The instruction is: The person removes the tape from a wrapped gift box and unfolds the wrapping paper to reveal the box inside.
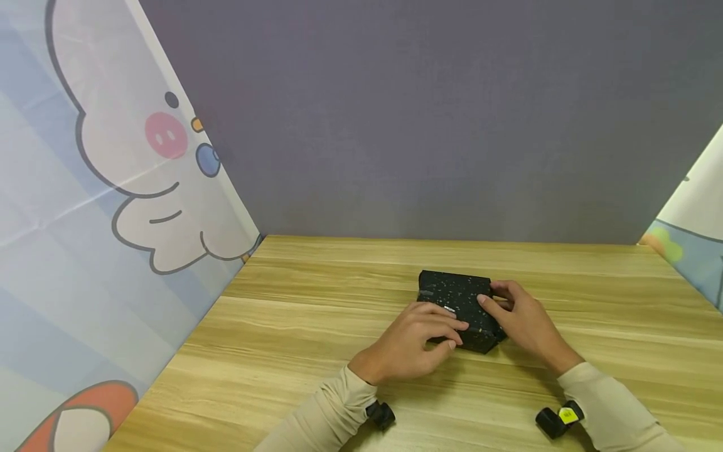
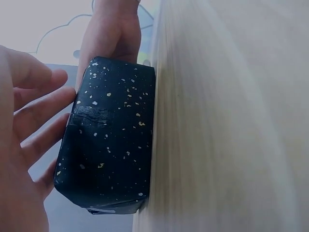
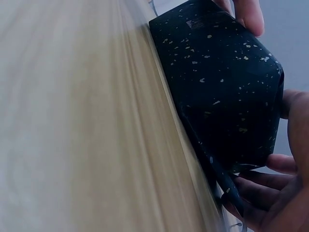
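Apparently in hand: squaring up or folding the black wrapping on a box (image 1: 457, 295) — judged from the flap (image 3: 212, 166) sticking out at its right end.
Box: speckled black, flat on the table (image 1: 310, 301), right of the middle, between both hands; small pale mark on top, shiny strip, maybe tape (image 2: 91, 116), on the left end.
Left hand (image 1: 415, 339): fingers apart and loosely bent, resting on the top and near edge, not clamped.
Right hand (image 1: 525, 320): thumb on top, fingers round the right end, pinching box and flap there; exact hold on the flap partly hidden.
Next move calls for: left hand steadying the box, right fingers pressing the flap flat; paper could crease or spring back, I'd guess.
Table surface: light wood grain, streaky, running back to a plain grey panel (image 1: 429, 119).
Room sides: cartoon cloth (image 1: 45, 282) on the left, another printed cloth (image 1: 695, 207) at the right edge.
Wrists: beige sleeves (image 1: 316, 414), small black camera (image 1: 381, 415) on the left one, another on the right.
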Demonstrator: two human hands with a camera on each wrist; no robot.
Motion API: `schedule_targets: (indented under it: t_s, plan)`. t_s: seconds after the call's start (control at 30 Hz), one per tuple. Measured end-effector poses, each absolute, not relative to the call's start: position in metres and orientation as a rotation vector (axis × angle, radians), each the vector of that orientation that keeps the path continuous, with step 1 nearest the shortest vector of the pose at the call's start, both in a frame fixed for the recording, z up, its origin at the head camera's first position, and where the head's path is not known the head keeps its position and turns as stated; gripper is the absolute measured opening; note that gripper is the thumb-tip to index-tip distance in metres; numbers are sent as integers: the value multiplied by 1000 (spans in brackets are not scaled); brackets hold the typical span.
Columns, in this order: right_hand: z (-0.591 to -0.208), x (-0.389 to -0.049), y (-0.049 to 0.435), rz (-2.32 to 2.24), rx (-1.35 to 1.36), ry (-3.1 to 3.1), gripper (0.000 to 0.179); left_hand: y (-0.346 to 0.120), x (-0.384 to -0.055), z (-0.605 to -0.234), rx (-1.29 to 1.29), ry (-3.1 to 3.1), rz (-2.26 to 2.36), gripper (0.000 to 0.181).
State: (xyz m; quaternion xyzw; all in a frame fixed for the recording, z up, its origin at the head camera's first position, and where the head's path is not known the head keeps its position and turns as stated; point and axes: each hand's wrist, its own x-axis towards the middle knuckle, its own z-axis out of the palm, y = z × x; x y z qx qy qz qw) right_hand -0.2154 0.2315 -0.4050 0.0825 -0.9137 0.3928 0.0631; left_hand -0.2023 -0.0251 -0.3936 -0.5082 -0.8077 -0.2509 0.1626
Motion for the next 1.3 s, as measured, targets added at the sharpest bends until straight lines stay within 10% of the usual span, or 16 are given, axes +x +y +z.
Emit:
schedule_targets:
  t_s: [1.3]
  plan:
    - [-407,-206,216,1273,323,-2733,72,-26,-204,-398,-891,-2334,-585,18]
